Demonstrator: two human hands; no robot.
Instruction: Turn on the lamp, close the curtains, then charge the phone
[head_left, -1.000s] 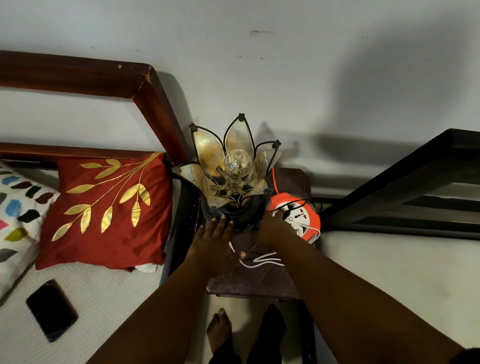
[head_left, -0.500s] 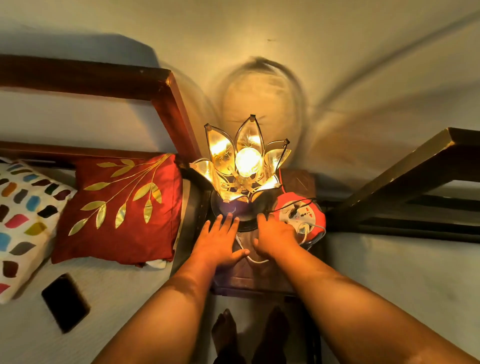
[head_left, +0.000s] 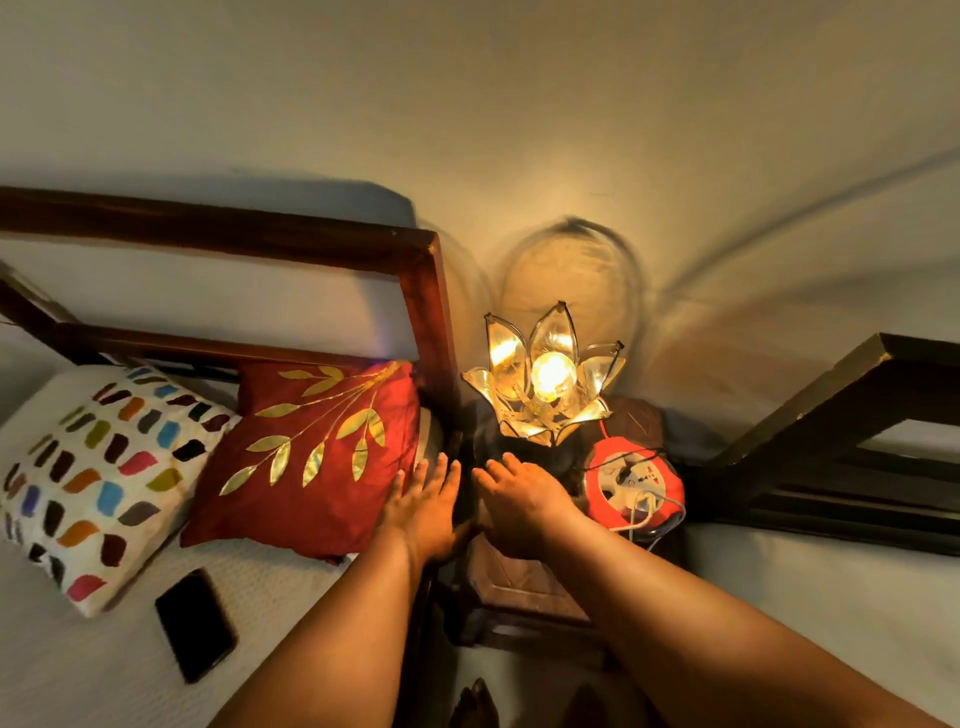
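Observation:
The lotus-shaped lamp (head_left: 545, 384) glows on the dark bedside table (head_left: 519, 587), its bulb lit. My left hand (head_left: 423, 506) hovers flat with straight fingers by the red pillow's edge, holding nothing. In front of the lamp's base my right hand (head_left: 519, 501) is also flat and empty. A black phone (head_left: 195, 623) lies face up on the white bed at the lower left. An orange extension reel (head_left: 636, 486) with a white charger cable (head_left: 644, 512) plugged in sits right of the lamp. No curtains are in view.
A red pillow (head_left: 317, 457) with gold leaves and a white spotted pillow (head_left: 98, 478) lean against the wooden headboard (head_left: 426, 312). A dark wooden frame (head_left: 831, 431) stands at the right. My feet (head_left: 478, 706) show below the table.
The lamp went from dark to lit. Both hands have drawn back from the lamp base and shifted left. The view has swung left and up.

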